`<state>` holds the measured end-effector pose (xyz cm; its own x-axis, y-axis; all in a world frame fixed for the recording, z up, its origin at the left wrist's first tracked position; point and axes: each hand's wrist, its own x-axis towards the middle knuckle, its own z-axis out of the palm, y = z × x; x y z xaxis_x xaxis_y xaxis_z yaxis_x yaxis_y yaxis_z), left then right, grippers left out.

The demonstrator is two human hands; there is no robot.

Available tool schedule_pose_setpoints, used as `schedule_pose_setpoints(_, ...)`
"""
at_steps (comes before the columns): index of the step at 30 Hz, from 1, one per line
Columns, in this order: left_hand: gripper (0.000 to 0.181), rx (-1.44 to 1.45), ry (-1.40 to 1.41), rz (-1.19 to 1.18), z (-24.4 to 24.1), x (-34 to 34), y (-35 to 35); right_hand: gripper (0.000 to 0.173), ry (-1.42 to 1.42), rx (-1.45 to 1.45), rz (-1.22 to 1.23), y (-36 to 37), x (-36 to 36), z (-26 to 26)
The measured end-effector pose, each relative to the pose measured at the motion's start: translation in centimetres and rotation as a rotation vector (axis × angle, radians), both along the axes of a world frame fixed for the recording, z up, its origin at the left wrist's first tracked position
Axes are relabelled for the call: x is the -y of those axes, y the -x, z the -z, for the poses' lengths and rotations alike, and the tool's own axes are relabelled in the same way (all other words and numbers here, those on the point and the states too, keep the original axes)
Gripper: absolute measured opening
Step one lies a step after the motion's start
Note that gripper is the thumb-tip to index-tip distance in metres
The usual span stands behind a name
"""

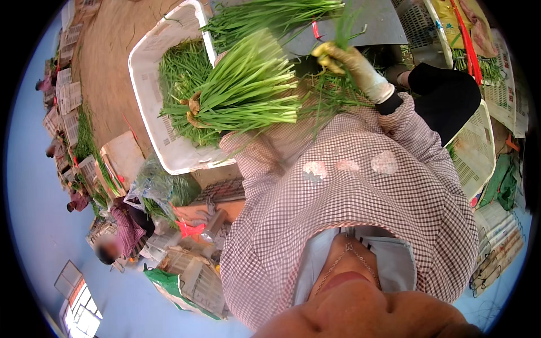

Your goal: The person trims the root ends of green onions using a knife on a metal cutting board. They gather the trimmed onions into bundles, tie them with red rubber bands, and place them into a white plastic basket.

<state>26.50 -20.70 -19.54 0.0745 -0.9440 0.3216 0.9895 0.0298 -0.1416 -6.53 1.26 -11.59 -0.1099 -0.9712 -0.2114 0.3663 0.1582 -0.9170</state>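
Note:
My left hand [194,105] is wrapped around a thick bunch of garlic chives [249,80]. Only its soiled fingertips show, curled over the leaves; the rest is hidden under the bunch. The pale cut ends fan out to the right over my lap. On the right, my right hand [348,63], in a white glove with yellow-stained fingers, grips some loose green stalks [346,27], which look blurred. More loose leaves [325,93] hang and lie below that hand. Beneath the left hand stands a white plastic crate [143,101] holding more chives [181,72].
Ahead, a grey board [376,25] carries a pile of chives [270,14] and a red tie [315,28]. Crates [473,156] flank my right side, near red ribbons [467,42]. At left are a plastic bag of greens [165,181] and a seated co-worker [127,228].

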Motion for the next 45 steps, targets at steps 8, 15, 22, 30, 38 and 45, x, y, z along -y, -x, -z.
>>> schedule_pose_setpoints(8, 0.047, 0.045, -0.045, 0.0, -0.7, -0.5, 0.3, 0.036, -0.059, -0.068, -0.239, -4.9, 2.3, -3.6)
schedule_pose_setpoints(15, 0.047, 0.026, -0.049, -0.018, -1.4, -0.6, 0.2, 0.043, -0.029, 0.138, -0.041, -1.7, 2.1, -0.9)
schedule_pose_setpoints(22, 0.048, 0.003, -0.068, 0.021, -2.0, -0.3, 1.3, 0.039, 0.055, 0.218, 0.021, -7.2, 6.6, -3.4)
schedule_pose_setpoints(30, 0.047, -0.151, -0.022, 0.126, -2.1, -0.4, 1.3, 0.036, -0.131, 0.423, 0.27, -9.7, 7.3, -3.6)
schedule_pose_setpoints(38, 0.041, 0.048, -0.165, 0.139, -0.6, -0.5, -0.5, 0.026, 0.139, 0.719, 0.287, -1.1, 3.9, 3.0)
schedule_pose_setpoints(45, 0.041, 0.254, -0.351, 0.063, -1.0, -0.3, -1.1, 0.063, -0.054, 0.166, -0.284, -6.8, 1.7, -4.2)
